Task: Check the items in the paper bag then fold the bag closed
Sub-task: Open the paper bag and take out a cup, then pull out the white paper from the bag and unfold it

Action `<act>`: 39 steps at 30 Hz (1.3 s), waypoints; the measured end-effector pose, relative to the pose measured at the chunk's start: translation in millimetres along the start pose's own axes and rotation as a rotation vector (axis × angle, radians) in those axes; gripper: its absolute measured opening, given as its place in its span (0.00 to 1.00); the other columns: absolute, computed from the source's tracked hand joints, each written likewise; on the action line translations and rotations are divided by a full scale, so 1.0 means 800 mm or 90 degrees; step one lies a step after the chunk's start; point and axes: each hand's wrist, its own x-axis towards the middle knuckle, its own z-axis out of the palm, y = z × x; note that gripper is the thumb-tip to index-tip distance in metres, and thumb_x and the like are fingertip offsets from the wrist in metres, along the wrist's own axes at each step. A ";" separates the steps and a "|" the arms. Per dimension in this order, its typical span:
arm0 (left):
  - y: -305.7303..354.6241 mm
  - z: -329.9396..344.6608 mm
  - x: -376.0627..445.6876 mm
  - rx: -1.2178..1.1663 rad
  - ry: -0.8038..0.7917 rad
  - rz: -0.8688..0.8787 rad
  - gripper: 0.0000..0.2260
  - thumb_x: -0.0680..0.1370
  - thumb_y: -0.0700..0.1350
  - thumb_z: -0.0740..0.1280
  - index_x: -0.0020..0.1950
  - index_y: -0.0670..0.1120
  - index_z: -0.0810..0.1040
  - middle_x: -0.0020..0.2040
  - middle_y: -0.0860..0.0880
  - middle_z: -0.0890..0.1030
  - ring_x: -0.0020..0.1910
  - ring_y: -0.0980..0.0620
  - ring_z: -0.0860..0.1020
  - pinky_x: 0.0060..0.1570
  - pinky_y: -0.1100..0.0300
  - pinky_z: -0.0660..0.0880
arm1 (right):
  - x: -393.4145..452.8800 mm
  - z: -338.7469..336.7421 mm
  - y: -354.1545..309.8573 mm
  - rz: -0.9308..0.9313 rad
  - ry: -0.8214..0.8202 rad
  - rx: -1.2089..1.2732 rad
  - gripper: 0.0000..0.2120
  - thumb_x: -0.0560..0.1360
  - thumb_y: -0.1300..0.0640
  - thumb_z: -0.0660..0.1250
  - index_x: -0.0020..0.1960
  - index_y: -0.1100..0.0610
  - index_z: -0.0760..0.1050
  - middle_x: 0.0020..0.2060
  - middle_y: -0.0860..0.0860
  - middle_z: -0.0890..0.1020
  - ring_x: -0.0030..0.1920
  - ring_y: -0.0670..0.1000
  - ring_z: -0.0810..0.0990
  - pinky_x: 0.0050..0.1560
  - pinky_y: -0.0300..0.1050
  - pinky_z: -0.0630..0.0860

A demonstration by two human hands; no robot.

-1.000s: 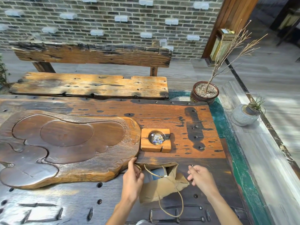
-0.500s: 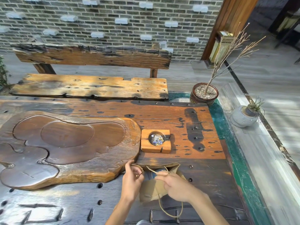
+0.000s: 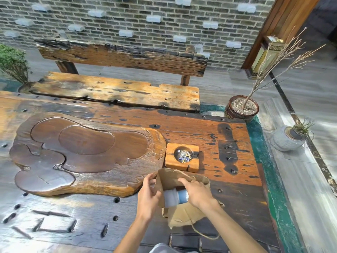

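Observation:
A brown paper bag (image 3: 175, 178) stands on the dark wooden table, its mouth held wide open toward me. Inside lies a white and blue bottle (image 3: 175, 198) on its side. My left hand (image 3: 148, 199) grips the bag's left rim. My right hand (image 3: 197, 193) reaches across the opening and rests on the bottle's blue end; whether its fingers close around it is hidden. The bag's rope handle (image 3: 204, 234) trails on the table near me.
A wooden ashtray block (image 3: 182, 168) sits just behind the bag. A large carved wooden tea tray (image 3: 82, 154) fills the table's left. A bench stands beyond the table; two potted plants (image 3: 241, 108) stand at the right.
The bag has been pulled upright and opened wide. My right hand went from beside the bag into its mouth, and the bottle inside has come into sight.

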 end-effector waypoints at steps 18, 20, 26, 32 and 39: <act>-0.005 0.006 -0.001 0.030 -0.019 -0.027 0.30 0.71 0.29 0.64 0.70 0.50 0.69 0.58 0.51 0.80 0.50 0.70 0.75 0.45 0.70 0.74 | 0.036 0.016 0.022 0.051 -0.198 -0.106 0.59 0.66 0.58 0.80 0.78 0.38 0.39 0.78 0.55 0.56 0.76 0.63 0.59 0.65 0.64 0.71; -0.005 0.006 -0.001 0.033 -0.023 -0.027 0.31 0.71 0.28 0.64 0.71 0.50 0.69 0.59 0.53 0.79 0.53 0.72 0.74 0.46 0.72 0.73 | 0.042 0.019 0.022 0.041 -0.212 -0.112 0.60 0.66 0.58 0.80 0.78 0.39 0.37 0.79 0.56 0.52 0.78 0.64 0.53 0.67 0.66 0.69; 0.003 0.007 -0.001 0.018 -0.028 -0.044 0.29 0.71 0.27 0.63 0.69 0.48 0.70 0.55 0.55 0.79 0.45 0.70 0.76 0.43 0.74 0.73 | 0.067 0.038 0.036 0.052 -0.288 0.003 0.50 0.69 0.57 0.77 0.80 0.49 0.48 0.74 0.59 0.63 0.71 0.59 0.68 0.64 0.52 0.73; 0.002 0.014 0.003 0.004 -0.037 -0.050 0.29 0.70 0.29 0.64 0.66 0.53 0.71 0.54 0.56 0.82 0.39 0.60 0.80 0.38 0.70 0.75 | 0.082 0.043 0.018 0.028 -0.344 0.039 0.28 0.74 0.56 0.72 0.71 0.59 0.69 0.63 0.53 0.77 0.58 0.53 0.77 0.61 0.46 0.74; -0.005 0.020 0.007 0.003 -0.045 -0.076 0.28 0.70 0.32 0.64 0.65 0.55 0.72 0.54 0.53 0.82 0.45 0.59 0.80 0.51 0.54 0.79 | 0.124 0.088 0.035 -0.024 -0.404 0.102 0.28 0.72 0.69 0.59 0.69 0.51 0.75 0.67 0.54 0.78 0.56 0.54 0.79 0.50 0.43 0.76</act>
